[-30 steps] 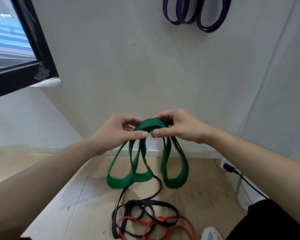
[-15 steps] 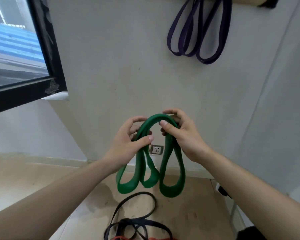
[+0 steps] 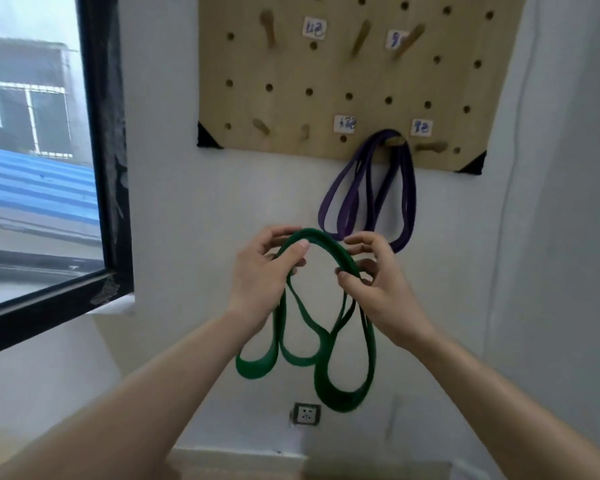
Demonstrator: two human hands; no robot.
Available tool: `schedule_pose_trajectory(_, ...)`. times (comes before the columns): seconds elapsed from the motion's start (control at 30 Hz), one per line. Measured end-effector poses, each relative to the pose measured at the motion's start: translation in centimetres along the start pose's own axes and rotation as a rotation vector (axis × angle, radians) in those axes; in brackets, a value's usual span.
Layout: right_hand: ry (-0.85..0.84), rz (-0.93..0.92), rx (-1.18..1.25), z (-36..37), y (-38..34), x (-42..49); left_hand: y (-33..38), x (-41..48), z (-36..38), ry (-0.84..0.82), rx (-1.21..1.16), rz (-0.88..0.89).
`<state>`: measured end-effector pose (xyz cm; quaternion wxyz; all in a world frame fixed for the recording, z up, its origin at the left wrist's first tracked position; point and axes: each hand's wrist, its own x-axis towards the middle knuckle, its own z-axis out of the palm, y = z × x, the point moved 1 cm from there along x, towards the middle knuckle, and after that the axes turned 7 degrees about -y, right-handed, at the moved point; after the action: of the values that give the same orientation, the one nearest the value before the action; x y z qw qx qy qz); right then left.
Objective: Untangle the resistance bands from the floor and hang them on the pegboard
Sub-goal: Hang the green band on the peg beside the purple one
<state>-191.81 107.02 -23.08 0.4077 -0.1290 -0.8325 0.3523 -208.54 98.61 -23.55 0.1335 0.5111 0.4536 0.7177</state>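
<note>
Below the wooden pegboard (image 3: 284, 109), left hand (image 3: 264, 271) and right hand (image 3: 378, 282) pinch the folded green resistance band (image 3: 326, 247); free pegs lie above

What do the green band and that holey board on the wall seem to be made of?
Green band: probably rubber or latex, matte; it droops in soft, flat loops and curves limply between the left hand and right hand. Pegboard: seemingly pale wood or plywood, smooth and unglossy, with faint grain, drilled holes and wooden-looking pegs.
</note>
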Motion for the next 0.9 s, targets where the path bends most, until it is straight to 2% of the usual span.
schedule_pose_trajectory(0.1,0.037,-0.100,-0.128,-1.9,-2.0,3.2,2.2,3.5,0.9,0.030,-0.014,0.041)
schedule_pose_trajectory(0.4,0.158,-0.213,-0.191,-8.2,-5.5,10.5,6.0,11.7,4.3,0.003,-0.009,0.088)
schedule_pose_trajectory(0.73,0.368,-0.223,-0.278,-17.3,-4.8,12.8,6.7,17.3,13.9,-0.089,-0.053,0.133)
schedule_pose_trajectory(0.9,0.392,-0.171,-0.265,-21.5,-2.8,13.2,5.1,17.2,18.5,-0.149,-0.038,0.162)
